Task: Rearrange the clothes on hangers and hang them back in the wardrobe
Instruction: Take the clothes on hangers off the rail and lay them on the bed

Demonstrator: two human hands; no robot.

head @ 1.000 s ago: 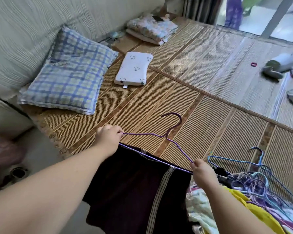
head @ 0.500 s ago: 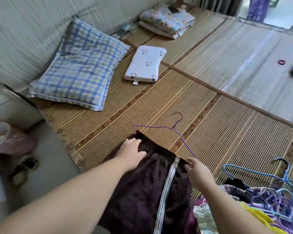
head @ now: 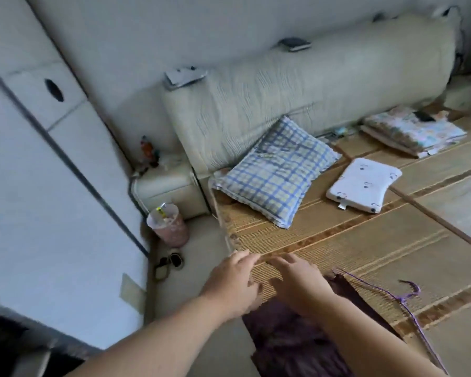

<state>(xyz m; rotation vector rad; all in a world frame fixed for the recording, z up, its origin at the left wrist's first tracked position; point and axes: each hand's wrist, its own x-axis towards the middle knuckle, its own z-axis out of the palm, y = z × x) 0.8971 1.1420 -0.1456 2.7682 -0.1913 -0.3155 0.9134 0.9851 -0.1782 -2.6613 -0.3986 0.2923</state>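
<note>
Head view, step of dressing a hanger. The left hand (head: pixel 233 281) and the right hand (head: pixel 299 285) lie side by side above the near edge of the woven bamboo mat (head: pixel 337 240), fingers loosely extended and apart, gripping nothing; whether the fingertips touch the mat cannot be told. Just to the right of the right hand, the purple wire hanger (head: pixel 404 298) lies flat on the mat with its hook pointing away from the person. The dark purple garment (head: pixel 283 338) hangs from the hanger's near side over the edge of the bed, below the forearms. A white sliding-door unit (head: pixel 38 186), probably the wardrobe, stands at left; a checked pillow (head: pixel 275 172) and a small white pillow (head: pixel 363 185) lie farther up the mat. Judged stage: the garment is on the hanger but not yet hung. The next move calls for a grip on the hook and a lift that keeps the fabric from sliding off.
</note>
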